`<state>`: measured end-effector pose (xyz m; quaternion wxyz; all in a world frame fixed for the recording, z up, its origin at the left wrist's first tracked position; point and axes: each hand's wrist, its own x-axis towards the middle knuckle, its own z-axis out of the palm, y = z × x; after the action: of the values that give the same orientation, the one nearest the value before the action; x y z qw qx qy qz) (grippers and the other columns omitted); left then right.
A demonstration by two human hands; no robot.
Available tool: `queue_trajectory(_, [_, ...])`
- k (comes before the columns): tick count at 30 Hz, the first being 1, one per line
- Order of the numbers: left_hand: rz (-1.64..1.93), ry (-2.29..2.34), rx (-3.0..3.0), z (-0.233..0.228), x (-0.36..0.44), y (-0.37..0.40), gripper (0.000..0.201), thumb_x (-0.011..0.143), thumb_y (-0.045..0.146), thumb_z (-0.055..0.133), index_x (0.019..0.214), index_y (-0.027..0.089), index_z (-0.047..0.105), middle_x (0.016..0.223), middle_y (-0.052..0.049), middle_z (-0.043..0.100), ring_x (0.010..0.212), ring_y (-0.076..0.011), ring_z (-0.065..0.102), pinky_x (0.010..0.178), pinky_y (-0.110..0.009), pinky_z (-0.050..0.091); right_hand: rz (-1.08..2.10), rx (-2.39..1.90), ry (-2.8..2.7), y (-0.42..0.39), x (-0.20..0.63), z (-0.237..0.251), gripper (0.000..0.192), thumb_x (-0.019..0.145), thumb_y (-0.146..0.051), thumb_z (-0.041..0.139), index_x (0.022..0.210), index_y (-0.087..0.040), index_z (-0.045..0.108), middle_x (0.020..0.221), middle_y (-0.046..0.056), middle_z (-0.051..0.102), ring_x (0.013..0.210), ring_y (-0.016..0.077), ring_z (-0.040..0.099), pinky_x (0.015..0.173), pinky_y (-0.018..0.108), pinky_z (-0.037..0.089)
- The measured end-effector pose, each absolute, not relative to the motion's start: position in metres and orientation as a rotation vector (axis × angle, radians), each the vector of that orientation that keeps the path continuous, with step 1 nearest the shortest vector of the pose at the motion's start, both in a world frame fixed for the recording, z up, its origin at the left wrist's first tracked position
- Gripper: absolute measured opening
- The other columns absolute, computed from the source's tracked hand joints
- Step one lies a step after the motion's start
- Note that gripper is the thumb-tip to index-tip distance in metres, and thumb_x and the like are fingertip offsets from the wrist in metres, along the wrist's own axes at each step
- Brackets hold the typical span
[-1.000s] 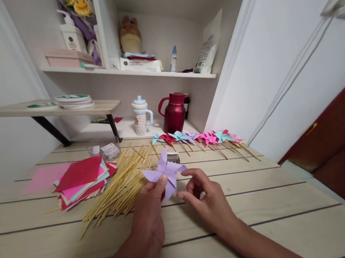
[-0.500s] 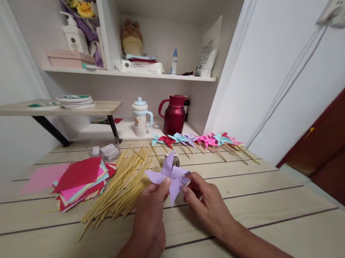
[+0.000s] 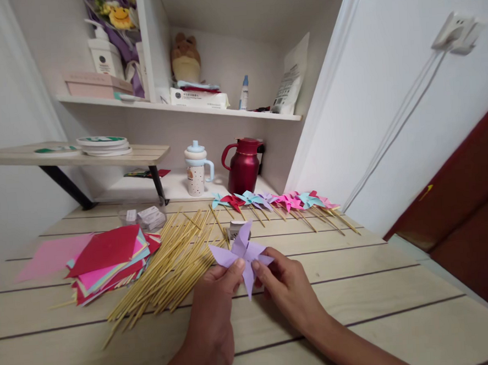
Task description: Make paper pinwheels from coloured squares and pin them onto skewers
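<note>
I'm pinching a folded purple pinwheel (image 3: 242, 254) with left hand (image 3: 213, 311) and right hand (image 3: 290, 292); it's missing a stick, while finished pinwheels (image 3: 278, 202) are lining the worktop (image 3: 400, 299).

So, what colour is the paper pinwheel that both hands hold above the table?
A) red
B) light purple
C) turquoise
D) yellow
B: the pinwheel pinched between the left hand and the right hand is light purple.
</note>
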<state>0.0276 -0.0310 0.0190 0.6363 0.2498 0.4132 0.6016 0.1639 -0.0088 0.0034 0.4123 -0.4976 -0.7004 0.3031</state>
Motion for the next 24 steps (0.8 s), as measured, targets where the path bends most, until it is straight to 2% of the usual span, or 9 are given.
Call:
queue_trajectory(2, [1.371,0.971,0.576,0.018,0.028,-0.031,0.016,0.067,0.027,0.078,0.059,0.017,0.068,0.059,0.001,0.062,0.061,-0.0125,0.052,0.068,-0.025,0.045,0.793,-1.241,-1.738,-0.008,0.164,0.004,0.028,0.093,-0.040,0.049,0.080,-0.019,0.062,0.058,0.000,0.062,0.051,0.0143,0.054,0.051,0.023,0.038])
queue_trajectory(5, [1.366,1.003,0.590,0.016,0.029,-0.032,0.015,0.067,0.028,0.078,0.064,0.017,0.070,0.060,0.002,0.062,0.061,-0.0121,0.051,0.065,-0.024,0.044,0.848,-1.239,-1.702,-0.009,0.162,0.005,0.035,0.094,-0.038,0.045,0.068,-0.019,0.058,0.052,-0.001,0.060,0.049,0.0136,0.053,0.050,0.023,0.039])
queue_trajectory(8, [1.381,1.004,0.587,0.016,0.030,-0.033,0.016,0.066,0.029,0.078,0.062,0.016,0.070,0.059,0.001,0.061,0.062,-0.0131,0.052,0.065,-0.025,0.044,0.844,-1.272,-1.701,-0.010,0.160,0.006,0.033,0.092,-0.032,0.045,0.064,-0.019,0.056,0.051,0.000,0.059,0.047,0.0131,0.052,0.049,0.022,0.038])
queue_trajectory(12, [1.396,1.044,0.553,0.017,0.029,-0.031,0.014,0.062,0.028,0.079,0.067,0.016,0.074,0.066,-0.002,0.068,0.063,-0.0141,0.054,0.065,-0.027,0.045,0.813,-1.300,-1.752,-0.011,0.160,0.007,0.030,0.087,-0.024,0.046,0.059,-0.019,0.054,0.051,0.000,0.060,0.047,0.0126,0.051,0.048,0.022,0.036])
queue_trajectory(14, [1.405,1.061,0.550,0.019,0.026,-0.028,0.015,0.061,0.029,0.080,0.065,0.016,0.073,0.064,-0.002,0.067,0.063,-0.0144,0.055,0.066,-0.027,0.045,0.862,-1.248,-1.746,-0.010,0.162,0.007,0.028,0.088,-0.020,0.043,0.064,-0.019,0.058,0.054,-0.001,0.062,0.049,0.0132,0.055,0.051,0.023,0.040])
queue_trajectory(16, [1.427,1.060,0.547,0.021,0.022,-0.025,0.017,0.060,0.030,0.081,0.061,0.016,0.072,0.061,-0.001,0.065,0.063,-0.0148,0.055,0.068,-0.027,0.046,0.909,-1.208,-1.717,-0.009,0.167,0.006,0.024,0.089,-0.020,0.043,0.080,-0.019,0.064,0.056,-0.001,0.064,0.050,0.0141,0.057,0.054,0.024,0.043])
queue_trajectory(19, [1.440,1.036,0.536,0.023,0.014,-0.022,0.019,0.060,0.031,0.082,0.065,0.015,0.073,0.065,-0.003,0.068,0.065,-0.0159,0.058,0.068,-0.028,0.046,0.954,-1.187,-1.616,-0.005,0.175,0.006,0.024,0.092,-0.029,0.045,0.101,-0.019,0.065,0.057,-0.002,0.062,0.047,0.0146,0.054,0.049,0.025,0.043])
queue_trajectory(22, [1.347,0.965,0.548,0.024,0.008,-0.020,0.023,0.063,0.030,0.081,0.079,0.014,0.076,0.077,-0.007,0.073,0.073,-0.0182,0.062,0.074,-0.029,0.047,0.867,-1.097,-1.550,0.001,0.186,0.009,0.025,0.093,-0.036,0.049,0.102,-0.019,0.066,0.062,-0.001,0.059,0.053,0.0152,0.055,0.051,0.027,0.045])
queue_trajectory(24, [1.272,0.937,0.556,0.023,0.007,-0.019,0.026,0.064,0.028,0.081,0.086,0.014,0.076,0.082,-0.008,0.074,0.079,-0.0192,0.064,0.078,-0.030,0.047,0.683,-1.023,-1.588,0.005,0.192,0.013,0.018,0.091,-0.033,0.056,0.099,-0.023,0.069,0.077,0.002,0.062,0.069,0.0170,0.060,0.066,0.031,0.050])
